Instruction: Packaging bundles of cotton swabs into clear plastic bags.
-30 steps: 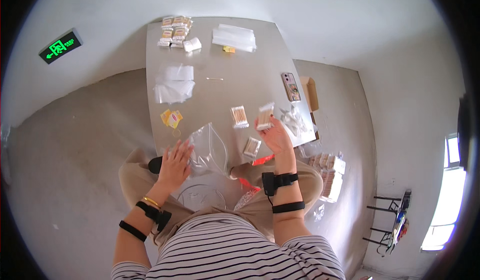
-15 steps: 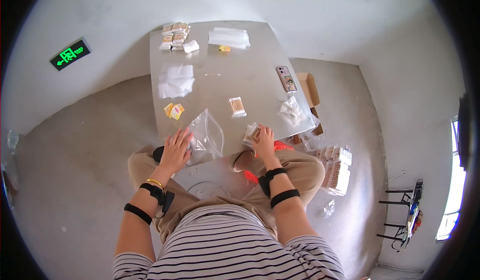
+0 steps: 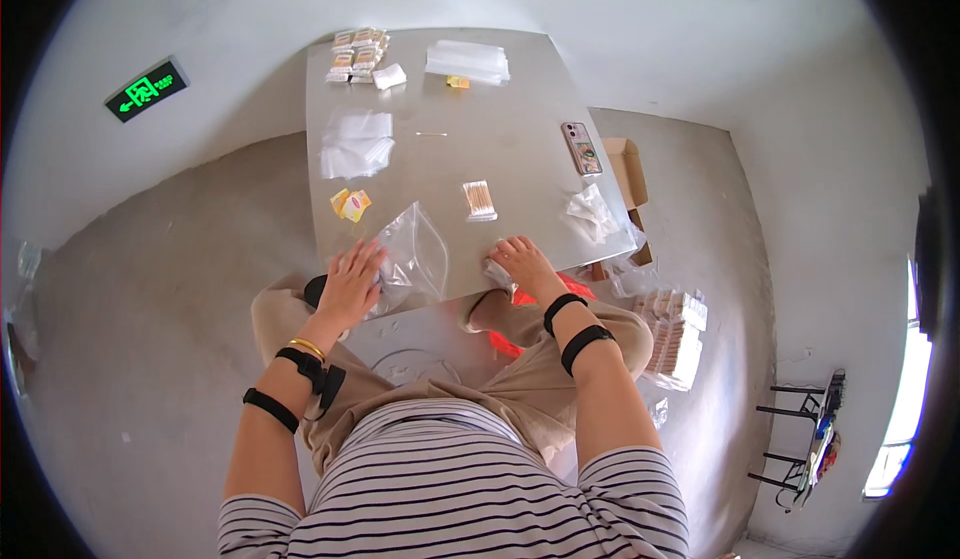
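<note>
My left hand (image 3: 352, 275) lies over the left side of a clear zip bag (image 3: 418, 256) at the table's near edge, its fingers stretched out. Something whitish shows by that hand, but I cannot make it out. My right hand (image 3: 524, 262) is curled over a small clear pack of cotton swabs (image 3: 497, 275), hiding most of it. Farther in, a similar pack of cotton swabs (image 3: 480, 201) lies flat on the metal table (image 3: 420, 174). One loose cotton swab (image 3: 432, 135) rests beyond it.
Yellow packets (image 3: 351, 205), clear bags (image 3: 357, 145) and stacked swab packs (image 3: 356, 57) line the table's left side. A flat stack of clear sleeves (image 3: 467, 62) is at the back. On the right are a phone (image 3: 581, 149), crumpled plastic (image 3: 592, 213), an open carton (image 3: 627, 174) and floor-stacked packs (image 3: 675, 337).
My right hand has shifted slightly left and farther over the swab pack, which is now mostly covered. The left hand stays on the bag. The whole view has shifted slightly.
</note>
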Demonstrator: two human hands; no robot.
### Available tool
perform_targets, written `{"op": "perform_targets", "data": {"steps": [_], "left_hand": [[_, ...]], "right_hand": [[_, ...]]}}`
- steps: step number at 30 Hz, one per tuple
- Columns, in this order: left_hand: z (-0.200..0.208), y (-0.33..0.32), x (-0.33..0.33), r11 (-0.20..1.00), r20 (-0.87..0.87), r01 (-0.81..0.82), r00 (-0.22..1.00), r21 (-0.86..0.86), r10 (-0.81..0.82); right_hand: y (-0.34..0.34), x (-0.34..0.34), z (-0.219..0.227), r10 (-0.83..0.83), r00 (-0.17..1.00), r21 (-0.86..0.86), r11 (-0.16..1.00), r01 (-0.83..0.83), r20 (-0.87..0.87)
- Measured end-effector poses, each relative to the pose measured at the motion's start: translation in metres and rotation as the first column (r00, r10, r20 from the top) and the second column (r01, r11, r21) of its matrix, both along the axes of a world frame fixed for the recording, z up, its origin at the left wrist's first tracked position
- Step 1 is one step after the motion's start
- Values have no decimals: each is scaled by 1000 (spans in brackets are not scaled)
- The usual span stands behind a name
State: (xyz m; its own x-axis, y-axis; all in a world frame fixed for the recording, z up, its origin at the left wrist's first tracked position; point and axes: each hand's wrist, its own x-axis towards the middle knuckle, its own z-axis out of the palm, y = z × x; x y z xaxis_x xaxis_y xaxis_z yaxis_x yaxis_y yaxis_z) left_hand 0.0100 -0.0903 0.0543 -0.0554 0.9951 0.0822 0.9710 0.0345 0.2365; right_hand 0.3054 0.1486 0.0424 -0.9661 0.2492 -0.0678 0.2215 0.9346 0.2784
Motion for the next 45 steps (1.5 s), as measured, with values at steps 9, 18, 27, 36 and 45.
{"op": "perform_targets", "data": {"steps": [9,18,27,36,45], "left_hand": [[-1,-2,0,1000,-30,-9,1000,-24,8],[1,1,1,999,-34,-2,999,-38,1],[3,0,-1,999,-20,-1,1000,-41,0],[6,1,0,999,3,6,1000,-49,-6],[5,1,0,999,-5,3,1000,-51,-3]], "right_hand": [[-6,-31,11,-194,980,-400,895,196,45],[57,-51,6,-685,717,-644,610,462,-134],[37,-48,-1,-640,740,-516,714,472,-208],[44,-38,3,-410,903,-374,864,338,-128],[41,-39,-9,-359,928,-317,896,310,-106]]}}
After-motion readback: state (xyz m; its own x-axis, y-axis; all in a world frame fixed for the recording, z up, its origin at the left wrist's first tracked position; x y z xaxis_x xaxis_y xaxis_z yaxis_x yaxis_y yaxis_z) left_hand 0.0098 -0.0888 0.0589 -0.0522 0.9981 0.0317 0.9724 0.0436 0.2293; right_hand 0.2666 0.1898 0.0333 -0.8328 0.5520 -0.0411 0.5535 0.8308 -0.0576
